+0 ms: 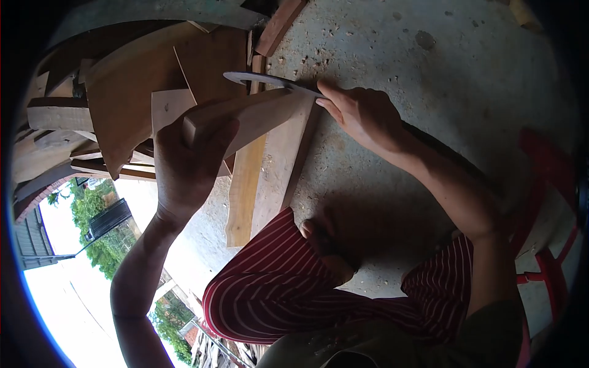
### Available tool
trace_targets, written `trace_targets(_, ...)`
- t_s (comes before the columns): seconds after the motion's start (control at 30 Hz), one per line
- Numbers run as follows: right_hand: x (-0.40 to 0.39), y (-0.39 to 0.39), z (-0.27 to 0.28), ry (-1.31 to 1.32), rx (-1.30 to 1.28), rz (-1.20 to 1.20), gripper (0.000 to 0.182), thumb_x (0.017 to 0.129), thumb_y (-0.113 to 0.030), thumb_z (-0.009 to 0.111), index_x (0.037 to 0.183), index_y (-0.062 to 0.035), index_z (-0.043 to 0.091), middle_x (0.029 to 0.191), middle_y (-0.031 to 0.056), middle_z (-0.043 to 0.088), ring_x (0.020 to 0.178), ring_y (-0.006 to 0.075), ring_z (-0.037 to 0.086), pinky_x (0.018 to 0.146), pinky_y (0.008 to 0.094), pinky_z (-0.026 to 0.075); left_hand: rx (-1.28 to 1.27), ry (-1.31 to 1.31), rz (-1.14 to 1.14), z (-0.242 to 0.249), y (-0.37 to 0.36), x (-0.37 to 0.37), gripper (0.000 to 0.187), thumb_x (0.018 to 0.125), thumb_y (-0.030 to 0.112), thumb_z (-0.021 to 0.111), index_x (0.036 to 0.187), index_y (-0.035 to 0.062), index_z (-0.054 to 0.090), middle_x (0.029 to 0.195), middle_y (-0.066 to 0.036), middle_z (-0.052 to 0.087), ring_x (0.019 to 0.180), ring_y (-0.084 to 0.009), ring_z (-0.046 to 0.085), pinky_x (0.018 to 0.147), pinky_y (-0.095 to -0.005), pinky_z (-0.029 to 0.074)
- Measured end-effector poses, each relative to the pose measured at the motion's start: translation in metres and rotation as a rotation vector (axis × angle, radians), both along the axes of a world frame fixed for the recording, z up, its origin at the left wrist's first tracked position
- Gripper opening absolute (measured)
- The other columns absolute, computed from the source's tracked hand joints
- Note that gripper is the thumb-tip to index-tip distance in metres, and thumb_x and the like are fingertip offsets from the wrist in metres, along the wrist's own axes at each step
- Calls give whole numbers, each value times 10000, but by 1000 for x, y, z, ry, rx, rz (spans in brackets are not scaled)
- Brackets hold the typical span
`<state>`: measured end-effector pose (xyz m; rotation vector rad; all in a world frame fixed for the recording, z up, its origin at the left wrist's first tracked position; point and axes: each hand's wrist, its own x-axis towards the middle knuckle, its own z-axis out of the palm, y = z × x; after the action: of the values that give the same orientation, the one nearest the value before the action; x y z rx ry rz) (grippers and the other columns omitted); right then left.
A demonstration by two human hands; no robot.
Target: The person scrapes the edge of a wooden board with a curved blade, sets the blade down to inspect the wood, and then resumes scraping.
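My left hand (187, 162) is closed around the near end of a thick wooden piece (251, 119), which is tilted up toward the upper right. My right hand (368, 116) grips a curved knife (264, 78) with a hooked tip. Its blade lies across the far end of the wood, apparently touching it. My fingers hide where the blade joins its handle. Beneath the wooden piece a long plank (279, 168) slants down toward my knee, and a yellowish board (246, 190) lies along its left side.
Large wooden sheets and boards (129, 80) are stacked at the upper left. Wood chips lie scattered on the concrete floor (380, 46). A red plastic chair or stool (546, 184) stands at the right. My bare foot (328, 251) is on the floor, beside my striped trouser leg (264, 288).
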<state>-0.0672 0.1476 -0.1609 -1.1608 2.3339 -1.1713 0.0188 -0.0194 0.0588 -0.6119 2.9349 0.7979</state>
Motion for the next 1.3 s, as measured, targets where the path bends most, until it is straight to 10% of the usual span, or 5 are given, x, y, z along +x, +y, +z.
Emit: trace_targets(1.3, -8, -4, -21, -41, -16, -88, 201, 971, -283, 554, 1035, -93, 538, 624, 158, 608, 564, 355, 632, 499, 459, 476, -69, 135, -49, -7, -15, 0, 262, 849, 146, 713, 1036, -35, 684, 896, -123, 710, 792, -155, 680, 733, -289, 532)
